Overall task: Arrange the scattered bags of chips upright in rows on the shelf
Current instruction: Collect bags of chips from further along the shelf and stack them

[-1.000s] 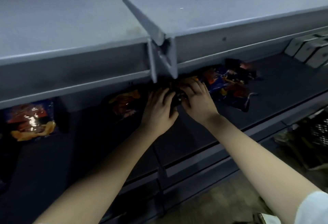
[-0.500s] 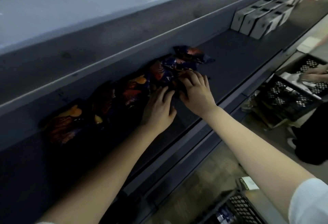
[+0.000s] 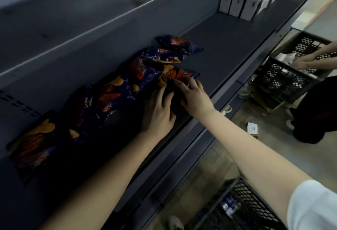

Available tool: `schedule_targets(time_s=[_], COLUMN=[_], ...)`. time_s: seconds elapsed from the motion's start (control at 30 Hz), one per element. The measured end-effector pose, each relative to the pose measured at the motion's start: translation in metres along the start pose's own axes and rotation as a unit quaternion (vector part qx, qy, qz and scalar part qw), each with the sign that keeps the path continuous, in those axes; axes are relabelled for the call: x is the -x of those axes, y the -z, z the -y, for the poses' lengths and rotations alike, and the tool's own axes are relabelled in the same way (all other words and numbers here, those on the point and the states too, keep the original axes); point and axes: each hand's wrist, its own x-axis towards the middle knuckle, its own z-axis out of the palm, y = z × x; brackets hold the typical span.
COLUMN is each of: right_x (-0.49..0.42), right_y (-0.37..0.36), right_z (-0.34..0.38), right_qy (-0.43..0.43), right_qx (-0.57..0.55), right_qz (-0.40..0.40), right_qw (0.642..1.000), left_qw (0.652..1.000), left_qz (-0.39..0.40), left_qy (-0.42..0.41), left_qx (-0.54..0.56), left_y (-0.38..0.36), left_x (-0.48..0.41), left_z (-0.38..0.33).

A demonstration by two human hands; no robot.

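Observation:
Several dark blue chip bags with orange print lie on the grey shelf (image 3: 228,43). Some lean in a row against the back wall: one at the far left (image 3: 34,144), two overlapping bags (image 3: 109,94) and another (image 3: 140,72). Two more lie flat behind them (image 3: 162,55) (image 3: 177,43). A nearer bag (image 3: 169,77) lies in front of the row. My right hand (image 3: 195,96) has its fingers curled over that bag's near edge. My left hand (image 3: 158,113) touches its left side with straight fingers. The bag's lower part is dark and hidden between my hands.
White boxes (image 3: 244,5) stand in rows at the shelf's far right. A black mesh crate (image 3: 284,78) sits on the floor to the right, where another person (image 3: 310,120) reaches a hand (image 3: 302,62) into it. A second crate (image 3: 246,208) stands below my right arm.
The view has swung right along the shelf and closer. Both hands stay together on the front bag, now further right along the row, with more bags visible to their left.

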Motion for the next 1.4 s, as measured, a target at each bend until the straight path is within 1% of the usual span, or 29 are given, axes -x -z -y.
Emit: schedule_targets(time_s=[0.13, 0.3, 0.5, 0.6, 0.73, 0.83, 0.93, 1.13, 1.23, 1.33, 1.4], right_x=[0.009, 0.029, 0.038, 0.039, 0.04, 0.041, 0.04, 0.04, 0.044, 0.054, 0.065], right_y=[0.007, 0.016, 0.039, 0.05, 0.051, 0.042, 0.031, 0.006, -0.005, -0.021, -0.034], right_z=[0.0, 0.01, 0.036, 0.053, 0.083, 0.109, 0.142, 0.214, 0.253, 0.295, 0.325], right_qy=[0.008, 0.036, 0.081, 0.113, 0.162, 0.201, 0.262, 0.38, 0.423, 0.464, 0.501], right_qx=[-0.016, -0.05, -0.045, -0.042, -0.048, -0.058, -0.075, -0.105, -0.119, -0.141, -0.149], right_qz=[-0.017, -0.086, -0.169, -0.201, -0.228, -0.229, -0.22, -0.174, -0.162, -0.145, -0.13], right_qw=[1.0, 0.994, 0.981, 0.972, 0.959, 0.951, 0.937, 0.902, 0.883, 0.862, 0.842], left_qw=[1.0, 1.0, 0.997, 0.993, 0.987, 0.983, 0.978, 0.961, 0.944, 0.916, 0.908], left_qz=[-0.015, -0.014, -0.06, -0.096, -0.147, -0.174, -0.189, -0.22, -0.231, -0.252, -0.248], left_qy=[0.009, -0.015, -0.014, -0.02, 0.008, 0.03, 0.067, 0.149, 0.212, 0.285, 0.312], left_qx=[0.006, 0.008, 0.035, 0.058, 0.064, 0.052, 0.05, 0.072, 0.1, 0.125, 0.127], left_y=[0.006, 0.019, 0.047, 0.065, 0.092, 0.111, 0.131, 0.172, 0.196, 0.22, 0.234], left_x=[-0.006, 0.004, 0.02, 0.027, 0.042, 0.062, 0.086, 0.15, 0.182, 0.219, 0.25], left_z=[-0.007, -0.012, -0.008, -0.003, 0.014, 0.034, 0.061, 0.121, 0.152, 0.184, 0.204])
